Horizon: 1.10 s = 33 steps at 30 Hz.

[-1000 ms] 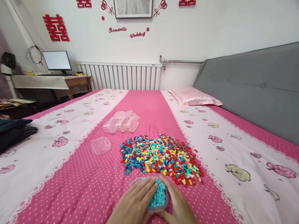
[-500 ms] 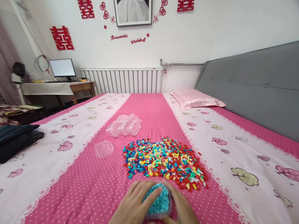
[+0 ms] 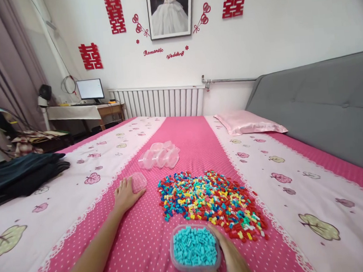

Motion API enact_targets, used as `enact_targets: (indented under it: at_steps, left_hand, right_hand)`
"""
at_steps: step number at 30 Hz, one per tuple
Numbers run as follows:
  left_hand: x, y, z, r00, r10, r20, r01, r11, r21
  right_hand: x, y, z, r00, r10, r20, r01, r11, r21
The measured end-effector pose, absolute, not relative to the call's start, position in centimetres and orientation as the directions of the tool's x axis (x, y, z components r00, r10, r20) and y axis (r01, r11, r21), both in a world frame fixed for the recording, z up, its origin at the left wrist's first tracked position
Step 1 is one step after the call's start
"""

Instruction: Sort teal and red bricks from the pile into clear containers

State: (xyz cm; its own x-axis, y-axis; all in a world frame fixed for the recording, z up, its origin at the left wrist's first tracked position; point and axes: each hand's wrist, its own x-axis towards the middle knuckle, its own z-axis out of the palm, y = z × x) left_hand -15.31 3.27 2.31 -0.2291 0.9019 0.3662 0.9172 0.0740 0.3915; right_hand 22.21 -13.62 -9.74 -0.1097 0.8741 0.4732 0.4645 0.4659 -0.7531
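A clear plastic box [image 3: 172,254] full of turquoise toy bricks [image 3: 195,246] sits at the front of the bed. My right hand [image 3: 230,255] grips it from the right side, with thumb and fingers around its wall. Farther out to the left, my left hand [image 3: 126,195] is at the near left edge of a clear plastic lid [image 3: 139,181], which lies flat on the pink sheet. The fingers and thumb of that hand are spread at the lid's rim. Beyond the box spreads a pile of mixed coloured bricks [image 3: 210,201], mostly red, blue, yellow and turquoise.
Several clear plastic containers [image 3: 159,155] lie grouped beyond the lid. A pink pillow [image 3: 251,122] rests by the grey headboard [image 3: 323,95]. Dark folded clothes [image 3: 24,175] are at the bed's left edge. A desk with a monitor [image 3: 90,91] stands behind.
My left hand has left the box and moved forward and left to the lid. The right hand still holds the box, now tilted a little towards me. The view has shifted slightly.
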Motion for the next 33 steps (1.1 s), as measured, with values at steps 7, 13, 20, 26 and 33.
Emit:
enact_targets:
  at_steps: [7, 13, 20, 26, 33]
  left_hand:
    - [-15.7, 2.4, 1.9, -0.237, 0.923, 0.303, 0.832, 0.032, 0.554]
    - [-13.8, -0.5, 4.3, -0.332, 0.905, 0.264, 0.550, -0.041, 0.834]
    - [-8.3, -6.4, 6.9, -0.265, 0.947, 0.183, 0.177, -0.139, 0.974]
    - [-2.9, -11.0, 6.9, -0.238, 0.963, 0.124, 0.058, -0.113, 0.992]
    - [-0.8, -12.2, 5.2, -0.271, 0.958, 0.089, 0.109, -0.061, 0.992]
  right_hand:
    - [22.2, -13.5, -9.7, -0.117, 0.866, 0.487, 0.480, 0.478, -0.735]
    - [22.1, -13.4, -9.7, -0.120, 0.863, 0.490, 0.497, 0.479, -0.723]
    - [22.1, -13.5, -9.4, -0.131, 0.870, 0.474, 0.480, 0.475, -0.738]
    - [22.3, -14.4, -6.0, -0.194, 0.859, 0.474, 0.548, 0.495, -0.674]
    - [21.7, -14.6, -4.9, -0.135, 0.875, 0.464, 0.564, 0.453, -0.690]
